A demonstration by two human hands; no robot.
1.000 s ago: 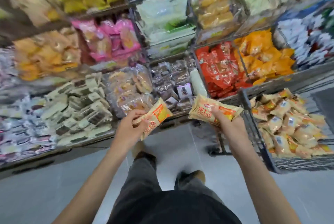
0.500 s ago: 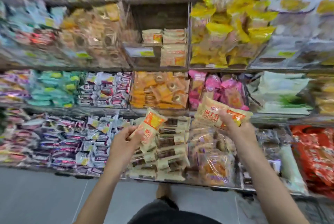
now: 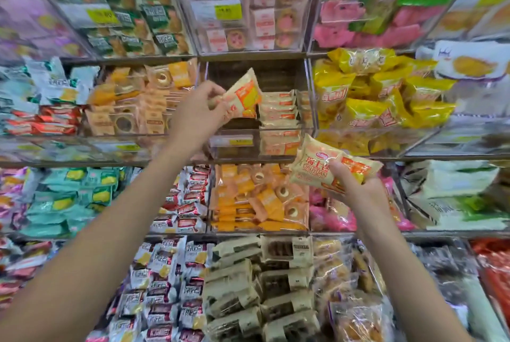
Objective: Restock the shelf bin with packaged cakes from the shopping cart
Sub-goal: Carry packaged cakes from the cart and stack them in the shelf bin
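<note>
My left hand pinches a cream and orange packaged cake and holds it tilted at the open front of a clear shelf bin. That bin holds a stack of the same cakes on its right side, and its left side is bare. Lower and to the right, my right hand grips a second packaged cake in front of the shelf below the bin. The shopping cart is out of view.
Clear bins packed with other snacks surround the target bin: yellow packs to its right, orange round cakes to its left, pink boxed tarts above, orange packs below. A yellow price tag sits on the bin front.
My view has swung up from the cart to the shelves. My left hand has risen and carried its cake to the bin opening. My right hand followed with its cake, staying lower.
</note>
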